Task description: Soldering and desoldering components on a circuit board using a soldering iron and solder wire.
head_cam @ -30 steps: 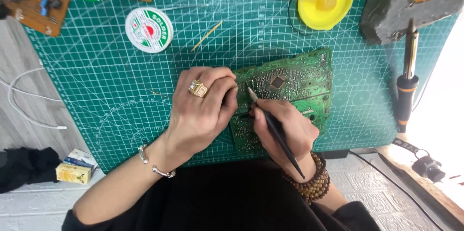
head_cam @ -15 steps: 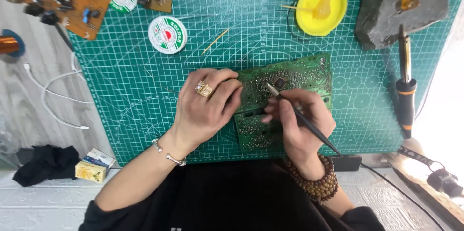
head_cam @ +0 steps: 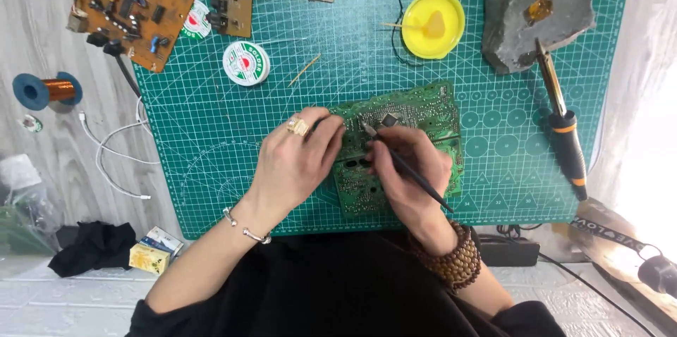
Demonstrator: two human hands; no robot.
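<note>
A green circuit board point(head_cam: 430, 108) lies on the green cutting mat point(head_cam: 211, 139). My left hand point(head_cam: 296, 161), with a gold ring, rests flat on the board's left edge, fingers pressing it down. My right hand point(head_cam: 409, 175), with a wooden bead bracelet, grips thin black tweezers point(head_cam: 402, 161) like a pen. Their tip touches the board near a small dark chip point(head_cam: 388, 120) at the board's upper middle.
A soldering iron point(head_cam: 564, 132) lies at right, its tip on a grey stone point(head_cam: 543, 16). A yellow dish point(head_cam: 432, 25), solder reel point(head_cam: 246, 63), toothpick point(head_cam: 305, 70), brown circuit boards point(head_cam: 141, 5), copper wire spool point(head_cam: 47, 90), white cable point(head_cam: 116, 146) and black cloth point(head_cam: 92, 247) lie around.
The view has shifted, showing more of the table's left side. My right hand has moved the tweezers' tip slightly along the board. My left hand stays on the board.
</note>
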